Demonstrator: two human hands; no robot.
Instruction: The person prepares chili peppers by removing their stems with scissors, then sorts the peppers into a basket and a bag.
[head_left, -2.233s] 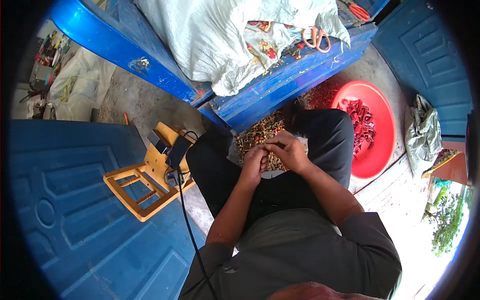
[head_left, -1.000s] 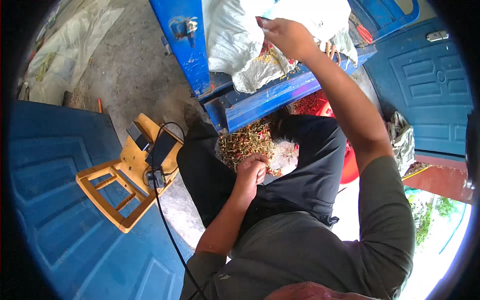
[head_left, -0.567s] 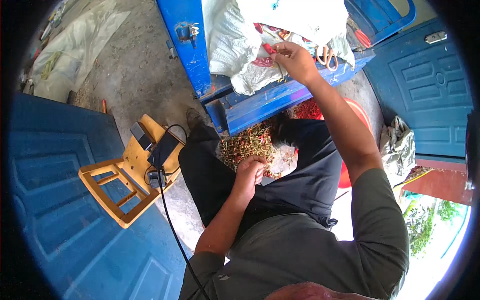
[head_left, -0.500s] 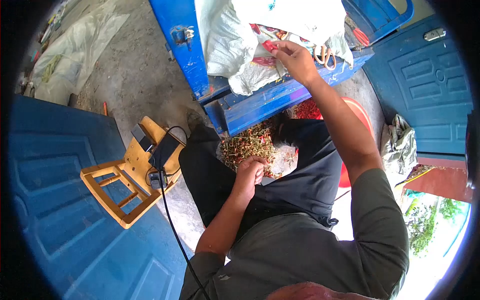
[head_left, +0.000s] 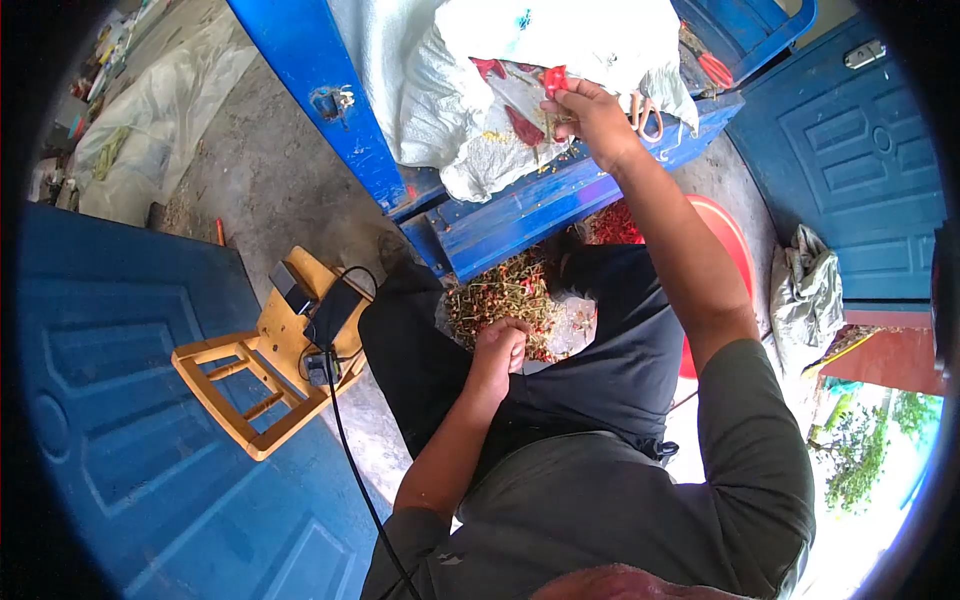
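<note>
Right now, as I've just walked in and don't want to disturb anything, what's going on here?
A person's right hand pinches a small red chilli pepper up at the white woven sack on the blue metal cart. The left hand rests closed at the lap, beside a heap of chilli stems. A round red plastic basin stands by the right leg.

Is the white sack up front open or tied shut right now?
Open. The white sack has its mouth spread, red chillies show inside, and the right hand pinches a red chilli at the opening.
</note>
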